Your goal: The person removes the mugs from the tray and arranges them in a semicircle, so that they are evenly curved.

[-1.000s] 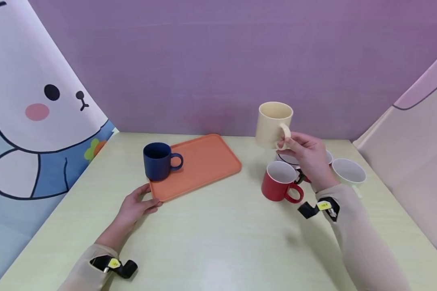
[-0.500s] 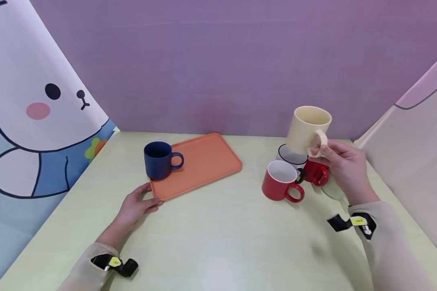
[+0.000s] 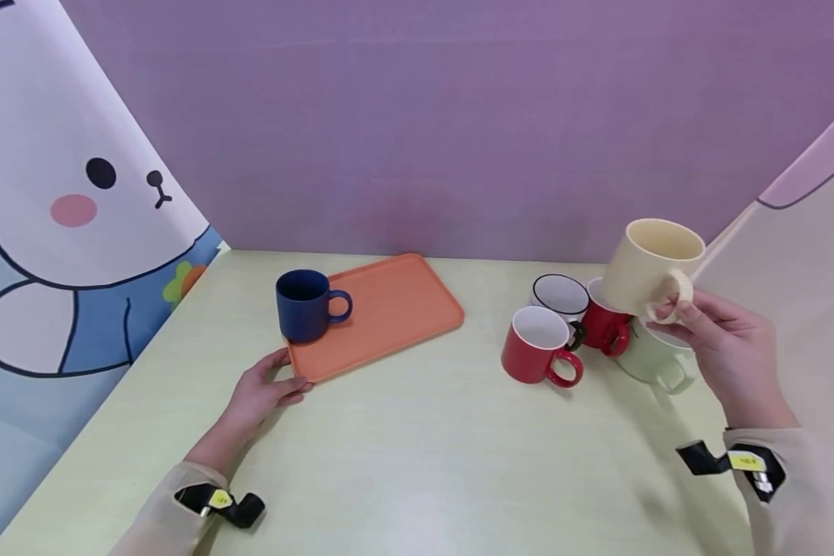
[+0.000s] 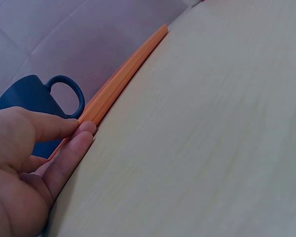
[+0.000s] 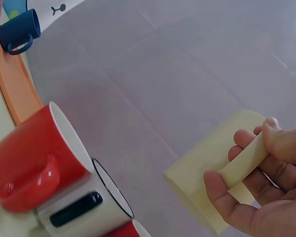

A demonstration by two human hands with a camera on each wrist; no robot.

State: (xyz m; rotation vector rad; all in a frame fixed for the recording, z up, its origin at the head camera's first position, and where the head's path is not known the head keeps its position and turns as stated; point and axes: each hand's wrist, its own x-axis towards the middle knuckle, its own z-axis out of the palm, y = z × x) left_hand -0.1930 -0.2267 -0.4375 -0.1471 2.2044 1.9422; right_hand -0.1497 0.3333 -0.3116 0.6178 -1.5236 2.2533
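Observation:
My right hand [image 3: 744, 363] grips a cream mug [image 3: 649, 266] by its handle, upright and raised above the table. Under and behind it stands a pale green mug [image 3: 649, 359], partly hidden. At the tray's near-left corner, my left hand [image 3: 260, 394] pinches the rim of the orange tray [image 3: 389, 309], thumb on top and fingers beneath in the left wrist view. A dark blue mug [image 3: 302, 309] stands on the tray's left end, its handle toward the right. In the right wrist view, my fingers curl round the cream mug's handle [image 5: 244, 165].
Left of the green mug stand a red mug [image 3: 538, 347] with white inside, a white mug [image 3: 559, 293] with a black rim and a second red mug [image 3: 603, 324], close together. A purple backdrop [image 3: 417, 139] rises behind the table [image 3: 417, 463].
My right hand has carried the cream mug to the right and slightly lower, from above the white mug to above the green one. My left hand, the tray and the blue mug stay put.

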